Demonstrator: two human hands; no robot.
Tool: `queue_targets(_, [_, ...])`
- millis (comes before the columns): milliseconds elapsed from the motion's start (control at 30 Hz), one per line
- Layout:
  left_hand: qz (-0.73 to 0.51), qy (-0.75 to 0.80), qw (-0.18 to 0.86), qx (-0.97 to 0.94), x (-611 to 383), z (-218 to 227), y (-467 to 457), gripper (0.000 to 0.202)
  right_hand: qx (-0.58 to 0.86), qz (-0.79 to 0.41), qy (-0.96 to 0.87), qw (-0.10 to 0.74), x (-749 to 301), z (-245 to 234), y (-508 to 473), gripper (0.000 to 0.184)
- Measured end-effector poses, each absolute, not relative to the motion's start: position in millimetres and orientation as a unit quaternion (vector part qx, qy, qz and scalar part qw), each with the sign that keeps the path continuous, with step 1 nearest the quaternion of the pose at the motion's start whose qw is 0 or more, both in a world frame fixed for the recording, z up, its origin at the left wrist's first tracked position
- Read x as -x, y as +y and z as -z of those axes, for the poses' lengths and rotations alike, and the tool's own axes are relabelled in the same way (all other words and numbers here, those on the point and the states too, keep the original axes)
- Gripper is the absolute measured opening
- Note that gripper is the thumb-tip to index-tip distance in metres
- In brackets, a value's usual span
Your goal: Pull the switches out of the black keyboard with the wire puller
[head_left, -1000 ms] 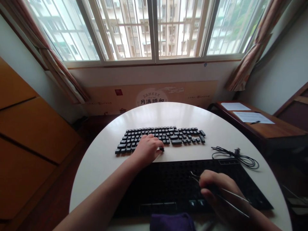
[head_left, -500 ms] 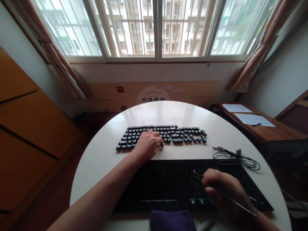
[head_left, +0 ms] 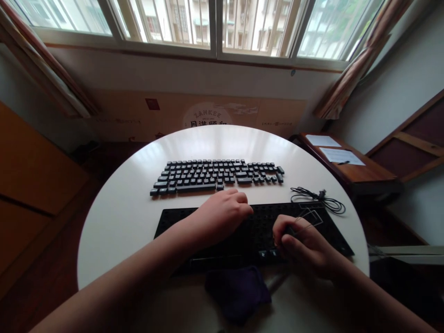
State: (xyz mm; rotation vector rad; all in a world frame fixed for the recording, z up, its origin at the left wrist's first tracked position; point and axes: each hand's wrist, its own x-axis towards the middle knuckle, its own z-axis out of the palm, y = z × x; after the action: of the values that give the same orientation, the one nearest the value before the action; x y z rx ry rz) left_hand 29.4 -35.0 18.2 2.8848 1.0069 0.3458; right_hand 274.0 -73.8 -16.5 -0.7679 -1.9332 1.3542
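My left hand (head_left: 222,215) hovers curled over the upper middle of a black keyboard base (head_left: 173,222) that has most of its keys off; what its closed fingers hold is hidden. My right hand (head_left: 301,245) rests on the right part of the base, closed on a thin wire keycap puller (head_left: 310,216) whose loop points up and to the right. Loose black keycaps (head_left: 215,173) lie in keyboard order on the round white table (head_left: 121,222), just beyond the base. Two keys (head_left: 268,253) remain on the base's front row by my right hand.
A coiled black cable (head_left: 319,199) lies at the base's far right corner. A purple cloth (head_left: 237,291) sits at the near table edge. A low wooden side table (head_left: 360,173) with papers stands to the right. The window wall is behind the table.
My left hand has drawn back from the row of loose keycaps to the keyboard base. My right hand turned the puller's loop upward. The view tilted downward.
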Motion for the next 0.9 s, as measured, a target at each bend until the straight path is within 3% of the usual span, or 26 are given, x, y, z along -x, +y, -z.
queue_targets(167, [-0.103,0.308,0.106,-0.940,-35.0,-1.2,-33.0,0.011,0.295,-0.430,-0.805,0.282,-270.3,14.4,-69.5,0.034])
queue_targets(500, [-0.122,0.303,0.125,-0.937,-35.9,6.0,-30.6,0.014,0.226,-0.314,-0.892,0.236,-270.2,17.0,-74.7,0.026])
queue_targets(700, [-0.124,0.313,0.129,-0.933,-36.3,3.7,-31.5,0.014,0.231,-0.309,-0.881,0.275,-271.3,21.9,-72.5,0.028])
queue_targets(900, [-0.123,0.318,0.141,-0.929,-36.3,2.4,-32.2,0.016,0.200,-0.304,-0.900,0.240,-269.5,18.1,-75.4,0.022])
